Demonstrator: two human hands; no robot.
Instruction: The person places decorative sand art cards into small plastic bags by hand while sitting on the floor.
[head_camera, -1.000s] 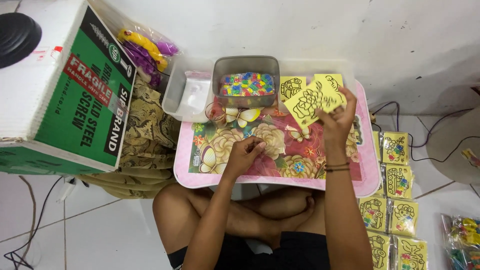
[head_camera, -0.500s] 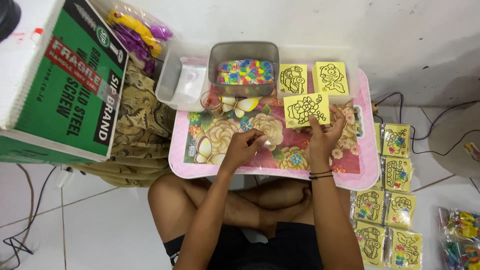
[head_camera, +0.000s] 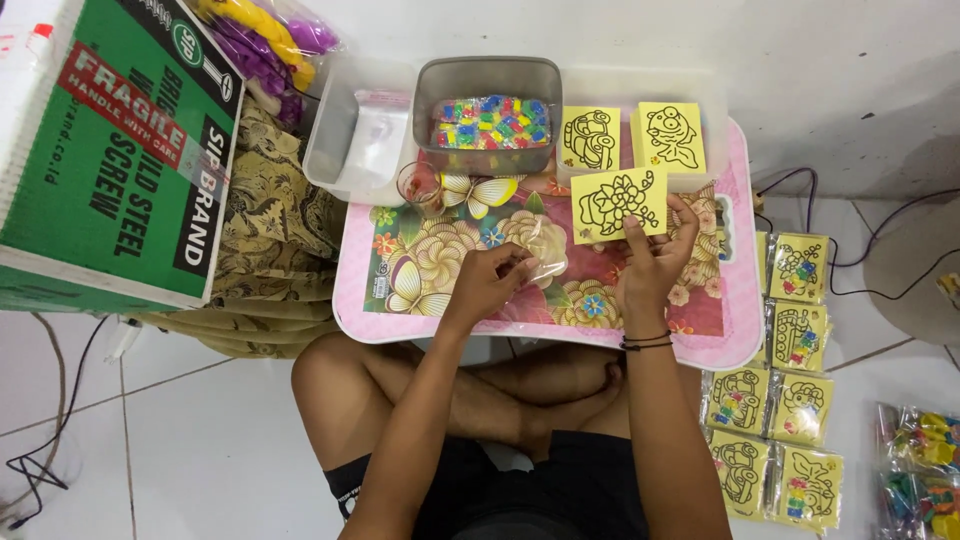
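I sit cross-legged at a pink floral lap table (head_camera: 400, 300). My right hand (head_camera: 655, 262) holds a yellow card with a black line drawing (head_camera: 617, 203) over the table's right half. My left hand (head_camera: 490, 283) pinches a clear plastic sleeve (head_camera: 545, 268) lying on the table's middle. Two stacks of yellow cards (head_camera: 588, 138) (head_camera: 669, 136) rest at the table's far edge. A grey tub of small coloured packets (head_camera: 490, 120) stands beside them.
A clear tray with a white bag (head_camera: 355, 140) and a small glass (head_camera: 415, 185) sit at the far left of the table. A green and white cardboard box (head_camera: 110, 150) stands to the left. Packed yellow cards (head_camera: 780, 400) lie on the floor at right. Cables run along the wall.
My right hand has brought the yellow card down from above the stacks toward the table. My left hand has stayed on the clear sleeve. The camera view tilted slightly.
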